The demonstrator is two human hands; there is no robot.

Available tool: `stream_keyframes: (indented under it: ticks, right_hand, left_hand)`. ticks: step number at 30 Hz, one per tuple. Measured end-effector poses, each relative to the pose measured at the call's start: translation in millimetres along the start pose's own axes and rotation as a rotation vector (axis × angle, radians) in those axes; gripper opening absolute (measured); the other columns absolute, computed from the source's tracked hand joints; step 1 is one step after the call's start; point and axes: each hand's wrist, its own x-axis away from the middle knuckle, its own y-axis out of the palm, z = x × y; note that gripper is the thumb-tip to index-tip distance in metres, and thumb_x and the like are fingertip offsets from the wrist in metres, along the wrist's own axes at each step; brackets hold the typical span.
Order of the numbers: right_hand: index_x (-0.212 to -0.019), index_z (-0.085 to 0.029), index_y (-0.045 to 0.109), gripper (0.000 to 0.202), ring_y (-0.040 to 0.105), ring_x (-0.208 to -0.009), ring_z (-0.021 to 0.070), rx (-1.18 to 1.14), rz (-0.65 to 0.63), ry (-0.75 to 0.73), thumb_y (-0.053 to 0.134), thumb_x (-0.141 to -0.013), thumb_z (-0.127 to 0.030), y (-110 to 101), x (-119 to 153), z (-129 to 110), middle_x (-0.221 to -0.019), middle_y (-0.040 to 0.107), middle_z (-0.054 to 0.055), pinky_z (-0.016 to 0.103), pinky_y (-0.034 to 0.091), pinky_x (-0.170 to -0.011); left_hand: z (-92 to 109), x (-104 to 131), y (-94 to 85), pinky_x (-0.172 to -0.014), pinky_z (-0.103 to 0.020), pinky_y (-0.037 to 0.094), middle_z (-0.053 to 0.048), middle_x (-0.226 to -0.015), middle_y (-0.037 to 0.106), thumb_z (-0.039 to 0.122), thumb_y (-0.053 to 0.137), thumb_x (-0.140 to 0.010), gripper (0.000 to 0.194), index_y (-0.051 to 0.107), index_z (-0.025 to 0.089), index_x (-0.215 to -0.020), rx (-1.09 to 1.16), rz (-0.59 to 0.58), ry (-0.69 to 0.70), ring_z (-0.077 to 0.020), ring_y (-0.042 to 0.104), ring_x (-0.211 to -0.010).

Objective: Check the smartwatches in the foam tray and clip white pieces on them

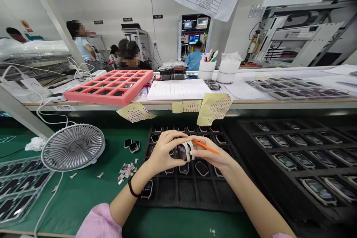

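Above the black foam tray (pixel 184 189), my left hand (pixel 166 150) has its thumb and fingers around a watch case (pixel 182 151) with a dark screen and pale frame. From the right, my right hand (pixel 210 152) grips a second pale watch part (pixel 190 150) close against the first, and an orange stick (pixel 208 147) also lies in its fingers. Several dark-screened watches sit in the tray's compartments beneath and behind my hands. One watch (pixel 147 189) lies by my left wrist, partly hidden by the forearm.
A grey fan (pixel 76 147), two watch cases (pixel 134 146) and small paper pieces (pixel 126 172) lie left on the green mat. Another black tray (pixel 295 147) of watches stands right. A red foam tray (pixel 111 85) rests on the shelf; people are beyond.
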Motion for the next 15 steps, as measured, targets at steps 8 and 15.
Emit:
stream_keyframes:
  ticks: [8,15]
  right_hand:
    - [-0.101,-0.018,0.066,0.039,0.065,-0.077,0.0133,-0.008,0.053,-0.011,0.081,-0.065,-0.019,9,3,-1,-0.085,0.068,0.001,0.026,0.053,-0.071]
    - [-0.095,-0.019,0.065,0.035,0.064,-0.078,0.0123,-0.005,0.111,-0.1,0.082,-0.065,-0.021,17,2,8,-0.083,0.068,0.0,0.025,0.053,-0.073]
  left_hand:
    - [2,-1,-0.4,-0.091,-0.041,0.045,-0.009,-0.113,0.067,0.014,0.072,-0.067,0.05,0.06,0.021,-0.116,0.022,0.011,0.018,-0.025,0.059,-0.105]
    - [3,-2,-1.1,-0.09,-0.04,0.047,-0.008,-0.111,0.069,0.014,0.071,-0.069,0.048,0.06,0.022,-0.115,0.001,0.03,0.045,-0.0244,0.06,-0.103]
